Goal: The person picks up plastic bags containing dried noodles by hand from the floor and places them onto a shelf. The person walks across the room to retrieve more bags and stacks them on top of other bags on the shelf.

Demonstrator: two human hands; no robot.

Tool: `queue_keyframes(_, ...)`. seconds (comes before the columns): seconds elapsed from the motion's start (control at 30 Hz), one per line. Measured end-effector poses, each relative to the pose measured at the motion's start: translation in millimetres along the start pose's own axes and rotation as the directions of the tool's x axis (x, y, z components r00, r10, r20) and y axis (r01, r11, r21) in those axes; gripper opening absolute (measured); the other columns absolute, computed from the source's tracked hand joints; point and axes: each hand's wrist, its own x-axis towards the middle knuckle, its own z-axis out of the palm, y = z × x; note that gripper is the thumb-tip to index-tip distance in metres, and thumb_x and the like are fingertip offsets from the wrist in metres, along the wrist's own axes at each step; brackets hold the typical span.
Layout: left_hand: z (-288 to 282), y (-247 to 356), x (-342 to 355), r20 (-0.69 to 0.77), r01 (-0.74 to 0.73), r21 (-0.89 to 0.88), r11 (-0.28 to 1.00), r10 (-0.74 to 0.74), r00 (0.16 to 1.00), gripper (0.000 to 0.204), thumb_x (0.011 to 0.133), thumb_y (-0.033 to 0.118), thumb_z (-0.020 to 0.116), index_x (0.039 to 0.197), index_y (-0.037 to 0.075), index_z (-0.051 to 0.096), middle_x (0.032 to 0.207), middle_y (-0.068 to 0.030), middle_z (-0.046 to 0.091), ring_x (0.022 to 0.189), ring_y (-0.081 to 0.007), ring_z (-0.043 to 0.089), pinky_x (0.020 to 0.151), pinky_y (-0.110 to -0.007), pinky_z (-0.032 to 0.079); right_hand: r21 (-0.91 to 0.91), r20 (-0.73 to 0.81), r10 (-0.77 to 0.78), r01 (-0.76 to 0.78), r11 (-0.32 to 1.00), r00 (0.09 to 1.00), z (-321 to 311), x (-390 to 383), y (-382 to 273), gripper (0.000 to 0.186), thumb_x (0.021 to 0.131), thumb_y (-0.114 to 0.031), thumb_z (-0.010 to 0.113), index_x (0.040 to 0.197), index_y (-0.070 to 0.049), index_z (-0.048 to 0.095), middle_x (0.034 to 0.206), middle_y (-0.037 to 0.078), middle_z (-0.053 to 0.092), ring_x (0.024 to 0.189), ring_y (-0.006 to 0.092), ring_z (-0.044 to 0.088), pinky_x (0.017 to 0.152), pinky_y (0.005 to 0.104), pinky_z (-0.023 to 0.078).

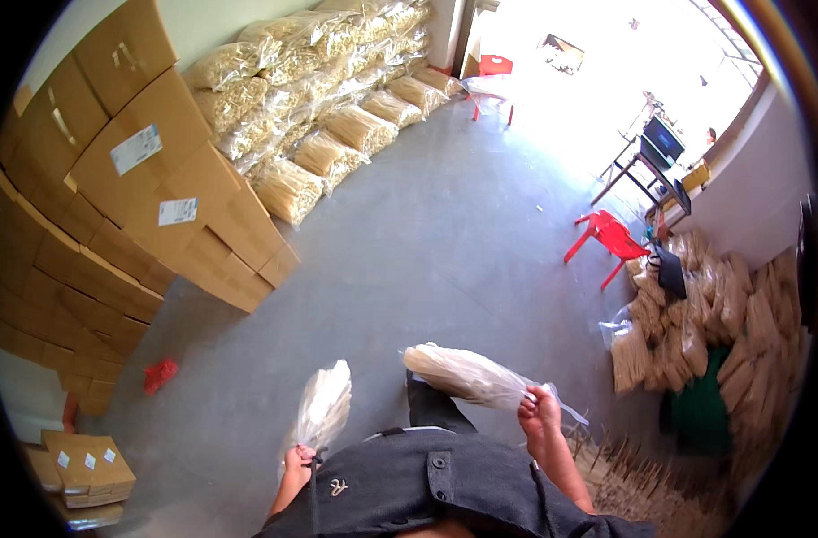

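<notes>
My left hand (299, 457) is closed round the gathered end of a clear plastic bag of pale sticks (324, 403), which points away from me over the floor. Out to the right, my right hand (540, 406) grips the twisted neck of another clear bag of pale sticks (463, 372). That second bag stretches leftward from the hand, in front of my dark trouser leg. A loose tail of plastic sticks out past my right fingers. Both bags hang above the grey floor, apart from each other.
Tall stacks of cardboard boxes (158, 179) stand at left. Bagged stick bundles (337, 134) line the far wall. More bundles (669, 332) are heaped at right beside a red chair (613, 235). Flat cartons (88, 466) lie lower left; a red bag (160, 376) is on the floor.
</notes>
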Motion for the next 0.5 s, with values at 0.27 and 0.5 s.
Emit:
queue_keyframes(0.27,267.9,-27.3,-34.3,0.315,-0.09,0.095,0.991,0.056,0.948,0.028,0.082,0.012,0.037,0.054,0.013,0.034,0.045,0.0071,0.024,0.038,-0.0057,0.026,0.039,-0.019,0.025,0.031,0.088,-0.013,0.011,0.999,0.996,212.6,136.5,-118.0,0.009,0.074,-0.004,0.051,0.071,-0.004,0.043,0.052,0.0,0.033,0.039,0.0081,0.03,0.032,0.0187,0.022)
queue_keyframes(0.5,498.3,-63.7,8.9,0.338,0.188,-0.052,0.981,-0.16,0.928,0.02,0.078,0.009,0.04,0.059,0.01,0.04,0.043,0.0072,0.028,0.035,-0.0052,0.027,0.035,-0.02,0.024,0.121,0.13,-0.039,0.023,0.992,0.991,337.6,260.3,-224.4,0.008,0.076,-0.005,0.05,0.073,-0.003,0.043,0.051,0.0,0.034,0.038,0.008,0.03,0.031,0.019,0.022)
